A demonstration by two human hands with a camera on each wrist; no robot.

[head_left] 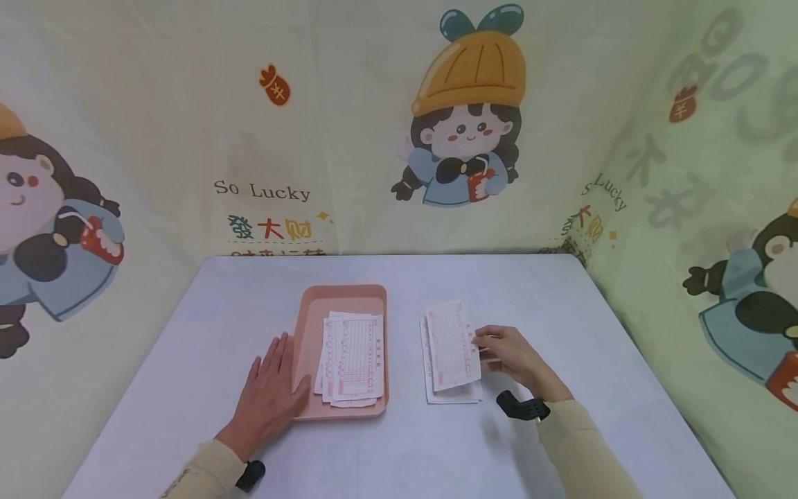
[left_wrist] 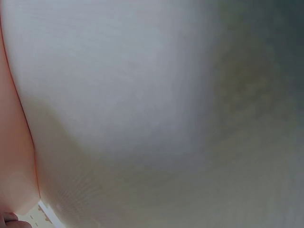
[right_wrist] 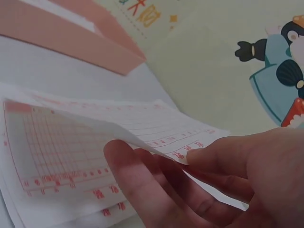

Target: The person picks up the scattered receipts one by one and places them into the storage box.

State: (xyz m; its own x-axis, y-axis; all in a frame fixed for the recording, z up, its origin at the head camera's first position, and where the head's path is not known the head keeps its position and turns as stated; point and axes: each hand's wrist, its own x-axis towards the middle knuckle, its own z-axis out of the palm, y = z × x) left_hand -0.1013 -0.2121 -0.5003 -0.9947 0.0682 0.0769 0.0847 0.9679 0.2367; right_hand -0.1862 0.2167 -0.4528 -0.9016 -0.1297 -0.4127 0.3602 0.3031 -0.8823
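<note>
My right hand (head_left: 511,353) pinches the edge of a white printed form sheet (head_left: 450,346) with red lines. The sheet is lifted and tilted over a small stack of like forms (head_left: 455,396); the right wrist view shows the thumb on top of the paper (right_wrist: 156,128) and fingers (right_wrist: 128,171) underneath. To the left lies a pink tray (head_left: 343,298) with several overlapping forms (head_left: 358,357) in it. Flat and with straight fingers, my left hand (head_left: 268,388) rests against the tray's left side. The left wrist view is mostly blurred pale surface.
A white-covered table (head_left: 399,457) carries everything. Printed cloth (head_left: 361,138) with cartoon figures hangs behind it and along the sides. Black wrist straps (head_left: 524,407) sit on both wrists, below beige sleeves (head_left: 580,443).
</note>
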